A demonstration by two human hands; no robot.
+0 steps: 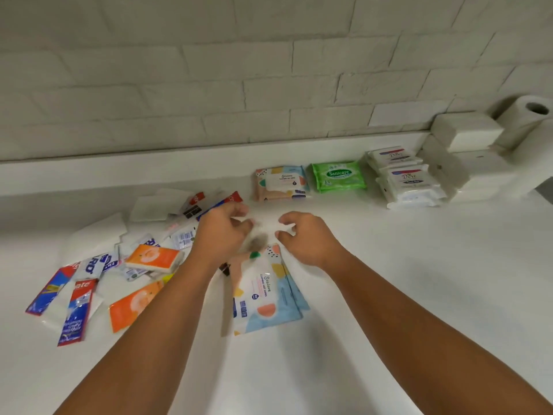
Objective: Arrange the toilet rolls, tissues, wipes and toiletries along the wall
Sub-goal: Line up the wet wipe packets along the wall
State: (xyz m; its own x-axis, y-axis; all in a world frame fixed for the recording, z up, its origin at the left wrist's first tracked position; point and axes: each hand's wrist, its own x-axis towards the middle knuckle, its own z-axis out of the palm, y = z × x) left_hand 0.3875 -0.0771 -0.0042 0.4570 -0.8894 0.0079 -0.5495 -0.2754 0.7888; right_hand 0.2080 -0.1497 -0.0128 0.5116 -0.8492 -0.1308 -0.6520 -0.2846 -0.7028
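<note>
Green Sanicare pack [338, 176] beside 2 Dove packs [407, 178]; both hands' fingers [285, 218] loosely curled, empty.

Motion-blurred around left hand [223, 227] fingertips, so curled-or-gripping can't be read; grey smear just below it, identity unclear. Far end of pastel wipes pack [266, 290] covered by both hands; right hand [305, 235] fingers hooked over that end, contact not resolvable. Both forearms cut off at bottom edge. Toilet roll [526, 121] clipped by right edge. White tissue packs [466, 131] washed out against wall, count and stacking unclear. Lower Dove pack [414, 187] label small print unreadable. Red toothpaste sachets [76, 310] partly overlapped, brand lettering truncated. Small dark item [225, 269] mostly under left wrist. Barcode sachet [183, 238] text too small.
</note>
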